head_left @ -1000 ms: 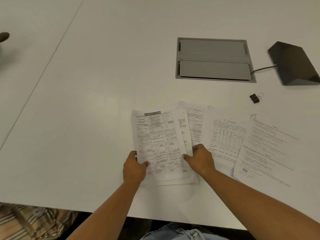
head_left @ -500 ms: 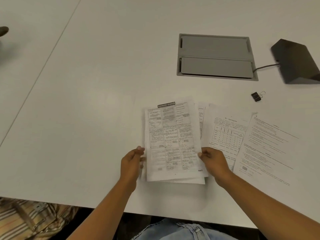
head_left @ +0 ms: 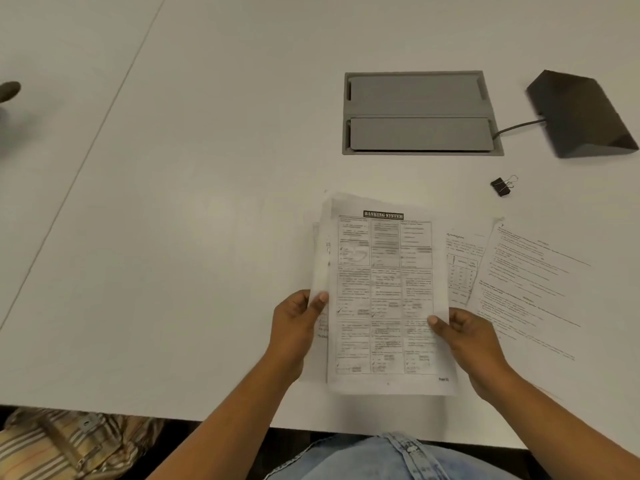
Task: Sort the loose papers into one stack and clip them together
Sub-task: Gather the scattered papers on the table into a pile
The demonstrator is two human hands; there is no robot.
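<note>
A gathered stack of printed papers point(head_left: 384, 292), topped by a sheet headed "Banking System", is held up off the white table point(head_left: 194, 237). My left hand point(head_left: 294, 327) grips its left edge, thumb on top. On the opposite edge my right hand point(head_left: 471, 337) holds the stack with its thumb on the front sheet. Two loose sheets lie flat to the right: a sheet with a table point(head_left: 464, 261), partly covered by the stack, and a text sheet point(head_left: 530, 289) overlapping it. A black binder clip point(head_left: 501, 187) rests on the table beyond them.
A grey cable hatch point(head_left: 419, 112) is set into the table at the back. A dark wedge-shaped box point(head_left: 581, 116) with a cable stands at the far right. A striped bag point(head_left: 65, 445) lies below the table's near edge at the left.
The sheets under both hands have been squared into one stack and lifted off the table. The stack has shifted right, covering more of the table sheet.
</note>
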